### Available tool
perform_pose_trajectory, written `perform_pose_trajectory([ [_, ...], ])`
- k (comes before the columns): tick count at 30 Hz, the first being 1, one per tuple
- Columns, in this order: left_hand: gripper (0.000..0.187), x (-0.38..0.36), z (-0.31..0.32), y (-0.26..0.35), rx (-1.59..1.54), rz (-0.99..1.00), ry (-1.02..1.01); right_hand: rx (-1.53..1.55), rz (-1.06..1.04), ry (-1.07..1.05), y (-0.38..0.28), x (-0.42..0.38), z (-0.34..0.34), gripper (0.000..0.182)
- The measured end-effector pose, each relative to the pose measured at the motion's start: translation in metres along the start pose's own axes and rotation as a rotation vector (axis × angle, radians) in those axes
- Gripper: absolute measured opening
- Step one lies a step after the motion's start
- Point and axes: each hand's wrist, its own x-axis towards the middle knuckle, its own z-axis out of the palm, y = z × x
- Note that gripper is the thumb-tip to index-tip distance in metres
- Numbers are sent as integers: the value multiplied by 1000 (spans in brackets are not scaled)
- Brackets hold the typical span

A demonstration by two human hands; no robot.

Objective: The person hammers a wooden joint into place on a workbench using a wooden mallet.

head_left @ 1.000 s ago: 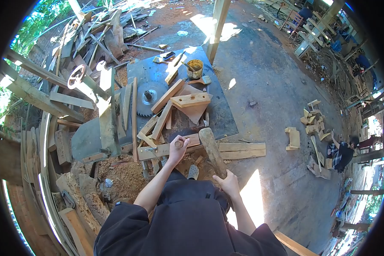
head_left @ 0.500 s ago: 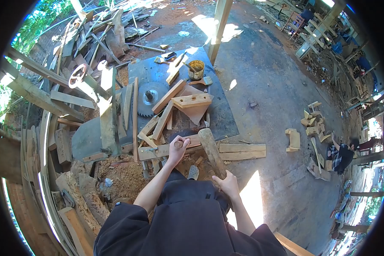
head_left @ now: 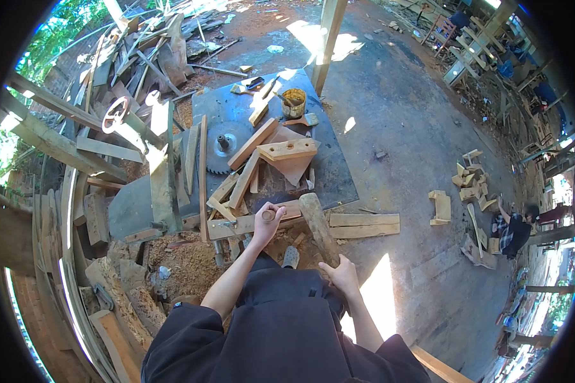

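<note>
My left hand is wrapped round a round wooden handle, upright over a wooden board at the near edge of the blue metal table. The lower end of the tool is hidden by my hand. My right hand grips the narrow end of a thick wooden mallet, whose broad end points away from me, just right of my left hand. A clamp sits on the board's left part.
On the table are a round saw blade, a drilled wood block, a yellow can and a brush. Wood scraps are piled at the upper left. Another person is low down at the right.
Both hands keep their grips and have barely moved. The view has shifted very slightly, and the person at the right has moved a little.
</note>
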Motion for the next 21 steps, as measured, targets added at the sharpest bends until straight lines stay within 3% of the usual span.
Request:
perform_pose_trajectory([
  [8,28,-1,1,1,11,5,-3,-30,19,12,9,3,3,55],
  [10,28,-2,1,3,14,-1,-4,-65,43,-33,4,1,0,68],
  [13,27,-3,2,0,5,3,-6,-58,11,-7,11,4,5,56],
  [21,27,8,-2,11,-33,-21,-62,-124,17,-60,10,8,3,63],
])
